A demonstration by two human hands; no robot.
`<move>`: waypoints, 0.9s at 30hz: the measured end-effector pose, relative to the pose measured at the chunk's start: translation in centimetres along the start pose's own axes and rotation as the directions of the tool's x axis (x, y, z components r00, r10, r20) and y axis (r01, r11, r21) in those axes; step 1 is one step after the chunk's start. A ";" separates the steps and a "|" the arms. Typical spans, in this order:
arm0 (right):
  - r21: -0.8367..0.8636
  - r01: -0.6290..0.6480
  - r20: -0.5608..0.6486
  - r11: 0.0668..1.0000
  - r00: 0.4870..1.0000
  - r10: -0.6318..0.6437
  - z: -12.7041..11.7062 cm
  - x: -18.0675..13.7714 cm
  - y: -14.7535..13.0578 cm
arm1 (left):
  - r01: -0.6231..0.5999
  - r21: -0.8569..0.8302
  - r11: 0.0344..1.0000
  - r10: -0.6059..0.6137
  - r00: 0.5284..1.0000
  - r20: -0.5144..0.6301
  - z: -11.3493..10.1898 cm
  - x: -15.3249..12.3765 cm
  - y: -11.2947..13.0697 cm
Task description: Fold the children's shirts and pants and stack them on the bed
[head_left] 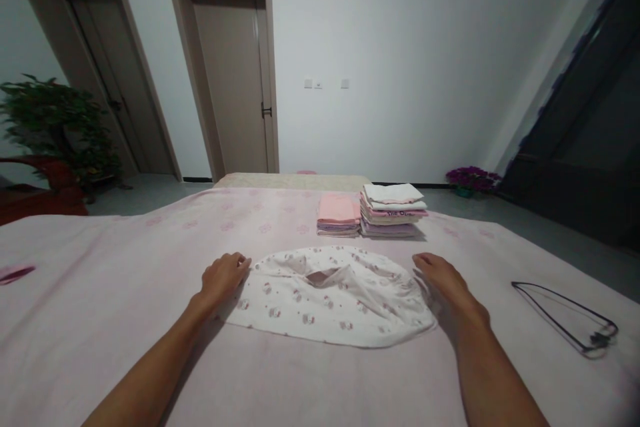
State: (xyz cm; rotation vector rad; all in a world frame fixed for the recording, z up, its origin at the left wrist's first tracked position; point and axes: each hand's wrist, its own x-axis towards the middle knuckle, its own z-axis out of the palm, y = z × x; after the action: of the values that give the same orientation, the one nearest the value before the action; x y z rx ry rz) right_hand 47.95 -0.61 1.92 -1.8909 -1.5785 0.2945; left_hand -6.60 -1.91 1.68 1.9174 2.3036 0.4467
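A white garment with a small reddish-grey print lies spread and rumpled on the pink bed cover. Near its middle, a fold gapes at an opening. My left hand is at the garment's left edge, its curled fingers closed on the cloth there. On the opposite side, my right hand has its fingers drawn together at the right edge, where the fabric is bunched. Both sets of fingertips are partly hidden. Just beyond the garment are a short stack of folded pink cloth and a taller stack of folded clothes.
The pink cover spans the broad surface. A black, thin-framed object lies at the right. At the far left edge is a small pink item. Behind stand potted purple flowers, a leafy plant and a door.
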 end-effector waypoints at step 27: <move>0.053 -0.145 0.010 0.988 0.989 0.145 5.9 1.1 -1.5 | -0.156 -0.086 0.984 0.112 0.917 -0.384 -4.6 9.5 -0.2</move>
State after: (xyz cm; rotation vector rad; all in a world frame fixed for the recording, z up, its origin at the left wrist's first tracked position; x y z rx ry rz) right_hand 43.77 2.51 -1.40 -1.9682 -1.4250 0.4021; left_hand -9.93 6.65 6.98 2.0918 2.2987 1.0255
